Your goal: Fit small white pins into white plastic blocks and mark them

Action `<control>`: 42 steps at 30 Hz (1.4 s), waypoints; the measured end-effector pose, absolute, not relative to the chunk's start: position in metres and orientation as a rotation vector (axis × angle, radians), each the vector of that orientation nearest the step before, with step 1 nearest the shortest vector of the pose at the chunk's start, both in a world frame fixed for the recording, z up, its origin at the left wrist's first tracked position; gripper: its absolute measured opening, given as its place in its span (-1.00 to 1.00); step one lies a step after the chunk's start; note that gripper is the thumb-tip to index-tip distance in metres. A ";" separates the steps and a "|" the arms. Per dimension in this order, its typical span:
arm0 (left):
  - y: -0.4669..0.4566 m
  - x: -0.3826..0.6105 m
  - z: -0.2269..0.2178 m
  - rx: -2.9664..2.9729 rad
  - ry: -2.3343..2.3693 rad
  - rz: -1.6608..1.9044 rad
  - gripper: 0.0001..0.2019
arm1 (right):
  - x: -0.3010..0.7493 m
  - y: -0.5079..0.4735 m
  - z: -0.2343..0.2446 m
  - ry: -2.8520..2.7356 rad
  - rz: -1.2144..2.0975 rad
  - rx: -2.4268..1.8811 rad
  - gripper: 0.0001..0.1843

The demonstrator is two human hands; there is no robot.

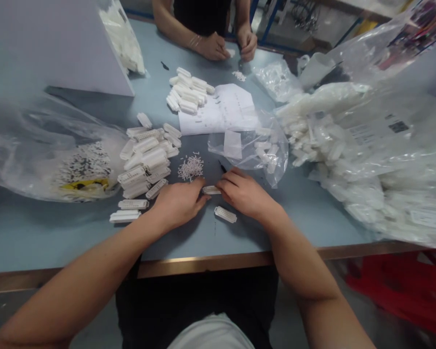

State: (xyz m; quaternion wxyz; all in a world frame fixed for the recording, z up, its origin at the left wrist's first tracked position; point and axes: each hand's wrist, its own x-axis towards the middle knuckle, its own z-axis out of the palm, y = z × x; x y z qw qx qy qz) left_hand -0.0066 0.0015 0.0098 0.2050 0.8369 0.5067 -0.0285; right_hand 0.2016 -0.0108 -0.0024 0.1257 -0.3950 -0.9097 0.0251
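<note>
Between my two hands lies a white plastic connector housing [211,190] with rows of small holes. My left hand [179,201] is at its left end, the thumb and fingers bent toward it. On its right end my right hand [238,190] has its curled fingers closed, with a dark pen-like tool [222,167] just beyond them. Another connector housing [225,214] rests on the table below my right hand. Above my left hand is a small heap of tiny white pins [191,167]. Whether my left fingertips pinch a pin is too small to tell.
A pile of white housings [147,152] stands to the left, beside a clear bag of small parts [82,167]. A printed sheet [221,109] and a small clear bag [254,150] lie ahead. Large bags [385,160] fill the right. Across the table a co-worker's hands [218,47] handle a white part.
</note>
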 end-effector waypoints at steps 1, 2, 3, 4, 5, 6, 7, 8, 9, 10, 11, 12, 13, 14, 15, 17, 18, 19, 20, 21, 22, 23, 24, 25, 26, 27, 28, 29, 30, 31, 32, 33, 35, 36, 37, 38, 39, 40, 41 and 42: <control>0.002 -0.006 0.010 2.331 1.415 -0.084 -0.60 | 0.200 -0.012 -0.002 -2.647 0.066 -1.160 -0.78; 0.001 -0.006 0.009 2.330 1.420 -0.086 -0.61 | 0.199 -0.012 -0.001 -2.643 0.060 -1.171 -0.77; 0.001 -0.006 0.009 2.330 1.423 -0.087 -0.62 | 0.199 -0.013 -0.001 -2.642 0.056 -1.180 -0.76; 0.001 -0.006 0.008 2.330 1.424 -0.085 -0.63 | 0.198 -0.014 0.000 -2.643 0.054 -1.187 -0.75; 0.001 -0.006 0.008 2.330 1.423 -0.078 -0.63 | 0.198 -0.014 0.000 -2.647 0.053 -1.190 -0.75; 0.001 -0.006 0.007 2.332 1.419 -0.070 -0.63 | 0.198 -0.015 0.001 -2.653 0.054 -1.187 -0.74; 0.001 -0.006 0.007 2.338 1.415 -0.065 -0.62 | 0.199 -0.015 0.002 -2.658 0.054 -1.184 -0.75; 0.001 -0.006 0.006 2.347 1.413 -0.058 -0.62 | 0.200 -0.015 0.003 -2.655 0.048 -1.182 -0.75; 0.000 -0.006 0.006 2.355 1.409 -0.055 -0.62 | 0.202 -0.015 0.004 -2.645 0.036 -1.182 -0.76; 0.000 -0.007 0.006 2.361 1.407 -0.057 -0.62 | 0.203 -0.015 0.005 -2.629 0.021 -1.185 -0.77; 0.000 -0.007 0.006 2.364 1.406 -0.062 -0.62 | 0.204 -0.016 0.006 -2.613 0.005 -1.185 -0.78; 0.000 -0.007 0.006 2.364 1.406 -0.067 -0.62 | 0.204 -0.016 0.006 -2.600 -0.009 -1.183 -0.77; 0.000 -0.007 0.006 2.363 1.407 -0.071 -0.62 | 0.205 -0.017 0.007 -2.596 -0.023 -1.175 -0.77; 0.000 -0.007 0.006 2.361 1.407 -0.074 -0.61 | 0.205 -0.017 0.007 -2.604 -0.033 -1.159 -0.77; 0.000 -0.006 0.006 2.361 1.407 -0.076 -0.61 | 0.204 -0.018 0.007 -2.619 -0.045 -1.139 -0.77; 0.000 -0.006 0.005 2.363 1.411 -0.079 -0.62 | 0.203 -0.019 0.005 -2.652 -0.076 -1.103 -0.80; 0.000 -0.006 0.005 2.362 1.413 -0.078 -0.62 | 0.202 -0.019 0.004 -2.663 -0.087 -1.092 -0.81; 0.001 -0.006 0.005 2.356 1.414 -0.071 -0.63 | 0.202 -0.019 0.003 -2.667 -0.089 -1.088 -0.83; 0.002 -0.007 0.005 2.341 1.407 -0.053 -0.63 | 0.202 -0.018 0.002 -2.664 -0.082 -1.088 -0.84; 0.003 -0.008 0.006 2.315 1.389 -0.019 -0.62 | 0.202 -0.018 0.001 -2.652 -0.071 -1.087 -0.84; 0.005 -0.010 0.007 2.271 1.366 0.037 -0.60 | 0.202 -0.017 -0.001 -2.633 -0.063 -1.084 -0.84; 0.007 -0.011 0.009 2.204 1.348 0.107 -0.59 | 0.203 -0.016 -0.001 -2.604 -0.066 -1.082 -0.83; 0.009 -0.013 0.011 2.108 1.336 0.186 -0.58 | 0.203 -0.015 -0.002 -2.571 -0.081 -1.080 -0.82; 0.011 -0.015 0.013 1.982 1.334 0.277 -0.58 | 0.204 -0.015 -0.003 -2.529 -0.104 -1.086 -0.79; 0.013 -0.017 0.015 1.824 1.327 0.369 -0.60 | 0.204 -0.014 -0.004 -2.483 -0.130 -1.093 -0.77; 0.015 -0.018 0.017 1.635 1.303 0.464 -0.64 | 0.204 -0.013 -0.004 -2.434 -0.156 -1.101 -0.75; 0.016 -0.019 0.018 1.428 1.257 0.551 -0.69 | 0.204 -0.013 -0.005 -2.388 -0.179 -1.109 -0.74; 0.017 -0.019 0.018 1.221 1.188 0.626 -0.73 | 0.203 -0.013 -0.005 -2.347 -0.197 -1.117 -0.73; 0.017 -0.019 0.018 1.036 1.111 0.691 -0.77 | 0.202 -0.013 -0.005 -2.314 -0.212 -1.122 -0.74; 0.017 -0.018 0.017 0.887 1.038 0.739 -0.77 | 0.201 -0.013 -0.006 -2.293 -0.222 -1.128 -0.74; 0.017 -0.017 0.016 0.781 0.979 0.769 -0.72 | 0.200 -0.013 -0.006 -2.284 -0.225 -1.133 -0.75; 0.016 -0.016 0.014 0.716 0.938 0.786 -0.67 | 0.199 -0.014 -0.006 -2.282 -0.219 -1.141 -0.75; 0.015 -0.015 0.012 0.662 0.901 0.802 -0.64 | 0.198 -0.015 -0.006 -2.280 -0.190 -1.160 -0.74; 0.015 -0.014 0.011 0.646 0.898 0.802 -0.65 | 0.197 -0.016 -0.006 -2.277 -0.173 -1.166 -0.74; 0.014 -0.014 0.010 0.634 0.899 0.799 -0.68 | 0.196 -0.017 -0.006 -2.271 -0.159 -1.168 -0.73; 0.014 -0.014 0.009 0.623 0.902 0.798 -0.71 | 0.196 -0.017 -0.006 -2.261 -0.148 -1.162 -0.73; 0.014 -0.013 0.009 0.614 0.905 0.797 -0.74 | 0.195 -0.018 -0.006 -2.250 -0.138 -1.152 -0.72; 0.014 -0.013 0.009 0.609 0.907 0.793 -0.77 | 0.194 -0.019 -0.006 -2.237 -0.130 -1.138 -0.72; 0.013 -0.012 0.009 0.607 0.907 0.784 -0.79 | 0.193 -0.020 -0.006 -2.222 -0.120 -1.125 -0.71; 0.013 -0.012 0.009 0.607 0.903 0.778 -0.81 | 0.192 -0.021 -0.006 -2.206 -0.108 -1.112 -0.71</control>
